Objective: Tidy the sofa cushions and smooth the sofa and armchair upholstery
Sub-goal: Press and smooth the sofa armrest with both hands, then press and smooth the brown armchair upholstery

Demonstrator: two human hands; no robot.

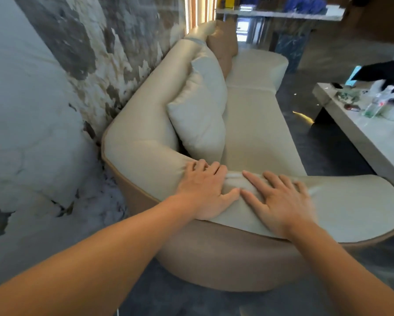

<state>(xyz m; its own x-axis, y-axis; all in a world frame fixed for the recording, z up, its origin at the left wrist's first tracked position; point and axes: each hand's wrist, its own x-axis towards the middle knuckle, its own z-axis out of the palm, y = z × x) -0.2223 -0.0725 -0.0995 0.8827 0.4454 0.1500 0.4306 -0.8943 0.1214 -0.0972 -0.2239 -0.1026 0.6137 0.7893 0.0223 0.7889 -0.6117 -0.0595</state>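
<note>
Big cream, glossy fabric sofa w/ a tan-brown outer shell [255, 137] fills the middle of the view, running from the near curved armrest away to the far end, its back against a mottled grey-and-white marble-look wall [54, 87] on the left. Floor is dark grey, slightly reflective [323, 142]. Pale grey stone-look counter [373, 142] stands at right, well apart from the sofa, carrying a clear plastic bottle w/ a white cap [377, 103] and other small clutter; the bottle's label is too blurred to read. No legible writing or brands anywhere.

On the sofa seat, a cream square cushion [202, 115] leans upright against the backrest near the armrest corner. Farther back, a tan-brown cushion [224, 47] stands against the backrest at the far end. At top right a long pale counter w/ blue items on it [282, 13], out of focus.

Both bare forearms reach in from the bottom edge. Left hand [202, 190] lies palm-down on the top of the near armrest, fingers spread and curled a bit over the inner edge, gripping nothing. Right hand [280, 199] lies flat beside it on the same armrest, fingers wide and straight, also holding nothing. The thumbs nearly meet, and the cream fabric between the 2 hands is bunched into small wrinkles.
</note>
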